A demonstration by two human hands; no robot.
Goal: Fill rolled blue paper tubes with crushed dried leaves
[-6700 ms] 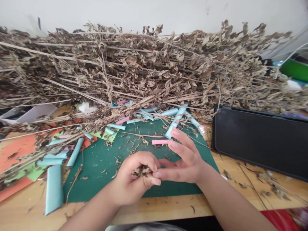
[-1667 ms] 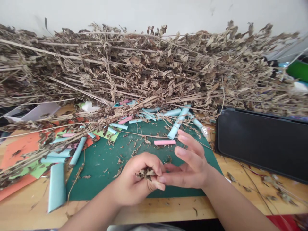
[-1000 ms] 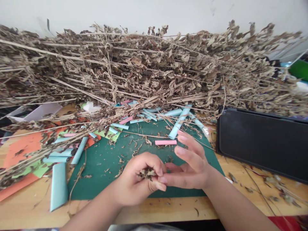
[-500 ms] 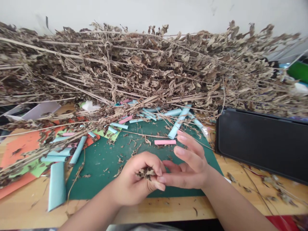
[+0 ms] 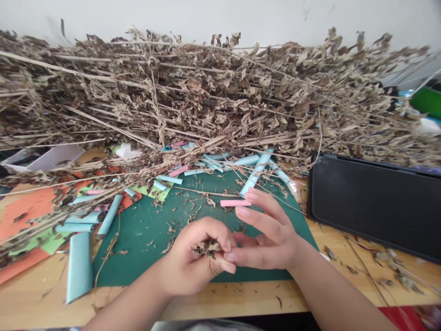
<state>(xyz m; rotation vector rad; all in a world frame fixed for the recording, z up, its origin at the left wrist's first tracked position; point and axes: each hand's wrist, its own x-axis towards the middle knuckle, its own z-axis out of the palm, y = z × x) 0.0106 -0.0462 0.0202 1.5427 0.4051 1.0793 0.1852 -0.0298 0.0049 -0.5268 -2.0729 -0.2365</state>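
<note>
My left hand (image 5: pixel 193 262) is curled closed around a small clump of dried leaves (image 5: pixel 208 248), which shows in the hollow between thumb and fingers. At its fingertips, my right hand (image 5: pixel 272 239) pinches with a finger and thumb, while its other fingers are raised and bent. What lies inside that pinch, if anything, is hidden. Both hands are above a green mat (image 5: pixel 144 257) scattered with leaf crumbs. Just beyond the right fingers lies a pink paper tube (image 5: pixel 231 203), with a longer blue paper tube (image 5: pixel 257 172) behind it.
Dried stalks with leaves (image 5: pixel 206 92) pile up along the wall. A dark phone or tablet (image 5: pixel 375 202) lies on the right of the wooden table (image 5: pixel 255 299). Orange paper (image 5: pixel 31 207) and several paper tubes are on the left, including a wide blue tube (image 5: pixel 79 266).
The raised fingers of my right hand have shifted slightly left and bent lower, now overlapping the pink tube's end. My left hand keeps its grip on the leaves.
</note>
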